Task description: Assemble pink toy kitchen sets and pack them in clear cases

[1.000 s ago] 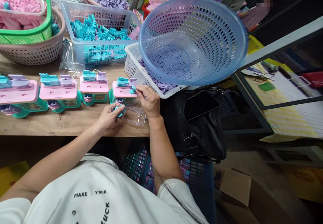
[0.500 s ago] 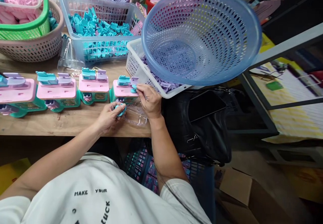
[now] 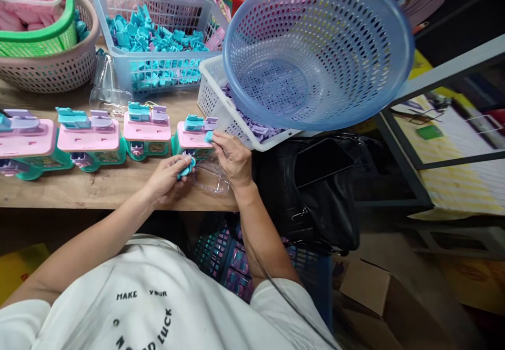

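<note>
Turquoise pieces (image 3: pixel 187 168) sit pinched in left hand (image 3: pixel 165 178) and right hand (image 3: pixel 236 162); slackening could drop one off the near edge of the counter (image 3: pixel 98 191).

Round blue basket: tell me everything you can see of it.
The round blue basket is wide and looks like translucent plastic, with a smooth, thick rim. Rows of small holes pierce its sloping wall and its round base, and purple shows through the base. It looks undamaged and tilts with its mouth towards the camera. It overlaps the white basket, apparently resting on it; other supports are hidden. The left hand and right hand are clear of it.
</note>
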Tool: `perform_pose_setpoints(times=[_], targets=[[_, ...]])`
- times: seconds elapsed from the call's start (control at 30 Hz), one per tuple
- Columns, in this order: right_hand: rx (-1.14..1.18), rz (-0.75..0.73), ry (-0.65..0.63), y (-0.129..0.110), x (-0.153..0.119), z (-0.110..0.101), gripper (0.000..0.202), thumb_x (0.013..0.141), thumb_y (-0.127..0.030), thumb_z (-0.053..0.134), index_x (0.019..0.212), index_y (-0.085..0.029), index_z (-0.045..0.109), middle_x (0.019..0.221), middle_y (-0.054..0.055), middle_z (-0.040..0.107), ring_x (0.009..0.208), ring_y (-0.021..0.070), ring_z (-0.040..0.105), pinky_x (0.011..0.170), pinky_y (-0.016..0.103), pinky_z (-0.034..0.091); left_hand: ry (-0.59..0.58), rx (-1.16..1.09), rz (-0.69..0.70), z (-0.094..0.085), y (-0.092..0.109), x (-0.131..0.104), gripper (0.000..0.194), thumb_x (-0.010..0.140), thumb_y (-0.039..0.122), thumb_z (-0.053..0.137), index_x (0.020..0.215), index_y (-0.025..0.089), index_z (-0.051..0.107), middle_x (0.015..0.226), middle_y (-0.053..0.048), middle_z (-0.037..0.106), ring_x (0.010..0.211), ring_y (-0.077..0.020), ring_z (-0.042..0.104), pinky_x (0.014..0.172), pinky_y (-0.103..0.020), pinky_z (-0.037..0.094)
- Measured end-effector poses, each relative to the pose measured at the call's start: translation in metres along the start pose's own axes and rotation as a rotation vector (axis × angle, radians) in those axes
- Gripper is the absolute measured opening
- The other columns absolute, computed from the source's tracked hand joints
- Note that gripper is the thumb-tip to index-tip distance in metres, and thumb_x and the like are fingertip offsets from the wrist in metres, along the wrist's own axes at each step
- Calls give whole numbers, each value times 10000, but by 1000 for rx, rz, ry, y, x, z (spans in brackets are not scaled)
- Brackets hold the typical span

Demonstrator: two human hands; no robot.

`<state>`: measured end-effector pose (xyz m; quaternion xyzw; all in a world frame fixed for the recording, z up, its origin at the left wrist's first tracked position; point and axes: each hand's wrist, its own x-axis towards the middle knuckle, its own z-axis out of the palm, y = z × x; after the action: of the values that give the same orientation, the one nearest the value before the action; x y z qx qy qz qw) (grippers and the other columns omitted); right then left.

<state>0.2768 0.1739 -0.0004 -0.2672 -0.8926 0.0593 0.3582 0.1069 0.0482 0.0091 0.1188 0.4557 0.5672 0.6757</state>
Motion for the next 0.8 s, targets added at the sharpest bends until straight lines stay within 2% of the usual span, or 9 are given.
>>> perform_pose_setpoints(times=[0.1,0.2,0.27,0.37,0.43,0.53,0.67,0.8], targets=[[-46,68,8,-11,0,-1,246,1024,-292,511,1062,-239,748,1125,83,768,1178,253,664,1072,460,516,5,-99,-29,-3,5,-4,210,764,236,797,808,108,636,683,-14,630,452,-32,480,362,-98,248],[-49,100,42,-38,1,-1,219,1003,-321,555,1071,-238,746,1136,97,752,1227,289,609,1097,514,473,24,-124,-13,-10,8,-10,184,769,210,787,812,103,645,683,-16,629,449,-32,483,359,-99,258],[63,116,15,-63,0,1,242,999,-344,568,1135,-227,731,1150,108,734,1157,269,635,1054,476,507,17,-123,13,-15,9,-15,204,749,219,807,816,102,654,677,-14,627,451,-37,488,359,-105,266],[327,169,-97,-97,1,9,254,993,-340,585,1159,-210,727,1083,92,721,972,203,683,856,346,588,-24,-133,82,-25,12,-23,243,710,245,831,812,106,659,624,6,588,455,-49,495,354,-111,258],[455,210,-142,-110,6,14,226,981,-331,606,1118,-214,742,1040,70,716,908,175,686,738,286,584,-35,-142,121,-30,15,-27,250,700,259,829,809,106,665,593,18,556,457,-55,495,348,-112,248],[496,202,-127,-114,20,22,185,974,-328,624,1065,-221,744,1016,55,720,891,169,686,705,271,567,-17,-164,149,-36,23,-33,207,719,241,795,806,95,677,629,6,572,473,-52,503,348,-108,245],[247,79,-72,-99,46,40,153,986,-274,595,1013,-209,731,1004,81,703,920,207,663,825,340,554,71,-191,117,-42,29,-35,114,805,164,672,870,76,707,724,-22,628,449,-31,489,339,-105,235],[15,-64,-242,-81,60,61,165,975,-205,570,975,-206,735,990,107,688,971,261,625,897,407,516,129,-172,86,-50,29,-36,136,872,147,604,888,78,720,703,-29,638,432,-38,494,330,-110,245]])
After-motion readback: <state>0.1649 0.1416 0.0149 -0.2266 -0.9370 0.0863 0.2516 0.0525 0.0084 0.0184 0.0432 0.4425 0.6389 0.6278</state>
